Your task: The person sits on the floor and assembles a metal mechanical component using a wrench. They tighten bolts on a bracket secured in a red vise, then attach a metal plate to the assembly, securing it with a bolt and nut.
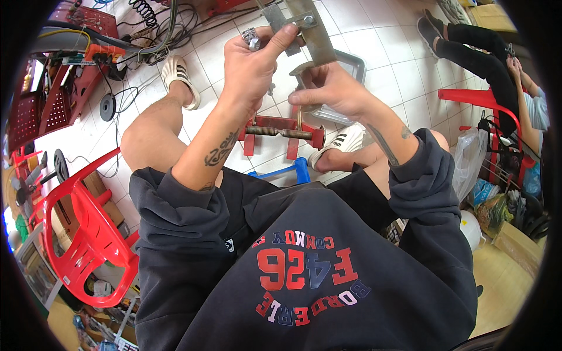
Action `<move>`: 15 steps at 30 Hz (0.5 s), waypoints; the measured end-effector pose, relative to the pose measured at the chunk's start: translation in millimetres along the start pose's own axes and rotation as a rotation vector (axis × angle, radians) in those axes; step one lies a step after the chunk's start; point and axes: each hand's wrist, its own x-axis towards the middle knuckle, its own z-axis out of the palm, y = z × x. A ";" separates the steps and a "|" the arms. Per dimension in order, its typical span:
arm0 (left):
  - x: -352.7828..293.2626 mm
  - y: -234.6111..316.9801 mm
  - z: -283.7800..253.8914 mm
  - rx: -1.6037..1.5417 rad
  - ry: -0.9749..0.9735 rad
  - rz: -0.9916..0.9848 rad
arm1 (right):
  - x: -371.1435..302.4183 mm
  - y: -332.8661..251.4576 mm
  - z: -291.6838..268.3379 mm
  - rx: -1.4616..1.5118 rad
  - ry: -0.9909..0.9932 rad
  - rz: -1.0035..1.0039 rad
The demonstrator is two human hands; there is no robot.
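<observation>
My left hand, with a chunky silver ring, pinches a flat grey metal bracket near the top of the view. A bolt head shows on this bracket, where it crosses a long metal bar. Just below the bar's lower end, my right hand is closed around a bent metal piece; its fingers hide whether that piece joins the bar. Beneath both hands stands a red metal frame with a coil spring on its crossbar.
A grey metal tray lies on the tiled floor behind my right hand. Close to me is a blue stool. To the left are a red plastic chair and cables. Another person sits at the right.
</observation>
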 end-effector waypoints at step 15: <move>0.1 7.4 10.5 -0.024 0.122 0.049 | -1.7 3.7 -0.4 0.381 -0.205 0.007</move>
